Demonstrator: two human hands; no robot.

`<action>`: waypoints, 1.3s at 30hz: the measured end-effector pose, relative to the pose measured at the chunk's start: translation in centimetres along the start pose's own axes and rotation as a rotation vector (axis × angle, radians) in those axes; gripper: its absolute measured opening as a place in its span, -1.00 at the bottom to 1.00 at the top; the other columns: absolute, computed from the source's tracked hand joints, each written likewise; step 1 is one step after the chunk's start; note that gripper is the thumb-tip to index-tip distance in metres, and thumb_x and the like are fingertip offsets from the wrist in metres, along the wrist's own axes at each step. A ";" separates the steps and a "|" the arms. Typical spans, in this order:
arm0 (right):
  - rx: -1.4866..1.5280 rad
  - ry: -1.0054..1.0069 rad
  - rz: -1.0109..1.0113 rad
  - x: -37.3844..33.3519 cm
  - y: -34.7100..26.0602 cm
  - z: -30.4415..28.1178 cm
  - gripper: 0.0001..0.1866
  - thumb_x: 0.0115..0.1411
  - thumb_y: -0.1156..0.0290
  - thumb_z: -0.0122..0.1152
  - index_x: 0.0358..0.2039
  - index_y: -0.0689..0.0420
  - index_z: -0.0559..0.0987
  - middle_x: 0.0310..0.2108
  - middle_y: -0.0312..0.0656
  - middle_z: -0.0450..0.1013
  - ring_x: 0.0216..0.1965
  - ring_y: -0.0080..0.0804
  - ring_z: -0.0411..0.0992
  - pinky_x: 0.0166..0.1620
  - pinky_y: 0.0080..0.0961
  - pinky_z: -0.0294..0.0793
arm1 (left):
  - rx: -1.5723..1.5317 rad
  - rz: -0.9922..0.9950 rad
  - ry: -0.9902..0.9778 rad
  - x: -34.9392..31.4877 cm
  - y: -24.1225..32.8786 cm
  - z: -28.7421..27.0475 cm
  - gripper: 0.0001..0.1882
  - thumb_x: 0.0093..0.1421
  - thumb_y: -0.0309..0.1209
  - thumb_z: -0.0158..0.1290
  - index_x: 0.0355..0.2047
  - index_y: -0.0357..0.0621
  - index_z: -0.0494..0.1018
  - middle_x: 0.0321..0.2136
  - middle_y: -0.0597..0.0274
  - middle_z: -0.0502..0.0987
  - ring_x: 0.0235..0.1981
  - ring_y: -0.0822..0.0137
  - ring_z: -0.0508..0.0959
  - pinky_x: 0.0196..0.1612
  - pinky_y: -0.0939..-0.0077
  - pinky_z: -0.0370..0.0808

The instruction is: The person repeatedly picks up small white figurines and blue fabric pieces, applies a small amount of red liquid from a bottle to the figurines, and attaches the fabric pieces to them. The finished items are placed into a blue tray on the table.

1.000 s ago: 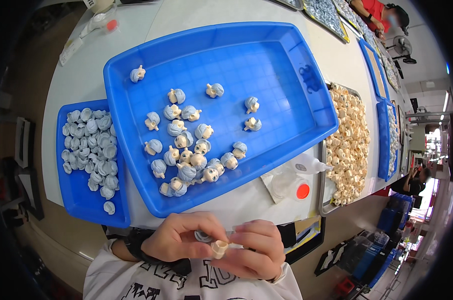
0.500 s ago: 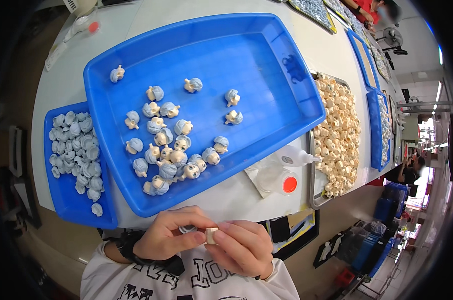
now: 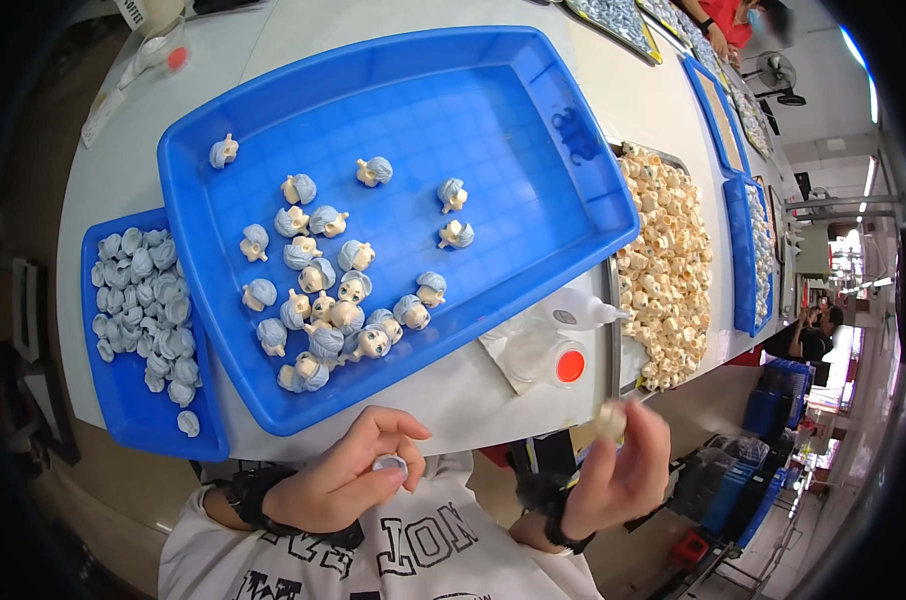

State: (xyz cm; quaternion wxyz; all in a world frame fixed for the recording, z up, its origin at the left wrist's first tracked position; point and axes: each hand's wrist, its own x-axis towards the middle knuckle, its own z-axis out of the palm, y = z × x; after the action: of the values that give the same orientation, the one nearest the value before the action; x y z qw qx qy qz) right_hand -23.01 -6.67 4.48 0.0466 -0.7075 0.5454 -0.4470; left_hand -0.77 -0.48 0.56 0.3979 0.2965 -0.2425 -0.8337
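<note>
My left hand (image 3: 358,475) is closed on a small pale blue hair piece (image 3: 391,463), held low in front of the shirt. Off to the right, my raised right hand (image 3: 628,470) pinches a cream doll face part (image 3: 610,422), smeared by motion. Ahead of both hands is a large blue tray (image 3: 573,150). In its nearer left half lie several doll heads (image 3: 325,340) with blue hair on cream faces, and a few more are spread farther back. Beyond my right hand, a metal tray (image 3: 615,340) is heaped with loose cream face parts (image 3: 665,250).
A smaller blue bin (image 3: 143,425) at the left holds loose blue hair pieces (image 3: 143,300). Between the large tray and the metal tray stand a white squeeze bottle (image 3: 581,310) and a clear jar (image 3: 533,355) with a red disc. A person in red (image 3: 728,25) is at the far right.
The hands have parted. My right hand has swung right and up with the cream part, while my left stays in place with the hair piece. The view has shifted slightly.
</note>
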 end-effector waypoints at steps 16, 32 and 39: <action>-0.183 -0.453 -0.180 3.2 2.1 0.5 -0.67 -0.18 0.63 0.25 -0.30 0.22 0.55 -0.42 -0.16 0.46 -0.42 -0.26 0.40 -0.38 -0.45 0.38 | -0.043 0.043 0.024 0.0 0.2 -0.7 -0.62 0.22 -0.57 -0.29 0.05 -0.37 0.21 -0.06 0.05 0.30 -0.26 0.42 0.45 -0.20 0.57 0.41; -0.227 -0.487 -0.162 3.2 2.3 0.3 -0.65 -0.18 0.60 0.28 -0.28 0.14 0.56 -0.44 -0.20 0.38 -0.40 -0.27 0.31 -0.37 -0.42 0.31 | 0.005 0.071 0.027 0.2 -0.1 -0.7 -0.62 0.22 -0.55 -0.22 0.05 -0.42 0.20 -0.08 -0.11 0.38 -0.25 0.24 0.54 -0.24 0.52 0.52; -0.195 -0.440 -0.142 2.8 2.5 0.7 -0.68 -0.18 0.59 0.29 -0.32 0.18 0.54 -0.46 -0.19 0.37 -0.43 -0.27 0.31 -0.39 -0.43 0.29 | -0.032 0.099 0.051 0.1 0.3 -0.6 -0.62 0.20 -0.60 -0.18 0.04 -0.41 0.20 -0.06 -0.06 0.34 -0.15 0.18 0.51 -0.17 0.50 0.51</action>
State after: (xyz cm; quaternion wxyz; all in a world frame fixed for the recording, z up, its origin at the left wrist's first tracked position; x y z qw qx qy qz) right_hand -24.36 -10.25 4.33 0.0641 -0.8255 0.5116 -0.2296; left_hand -0.27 -0.80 0.27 0.4494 0.2987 -0.2332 -0.8090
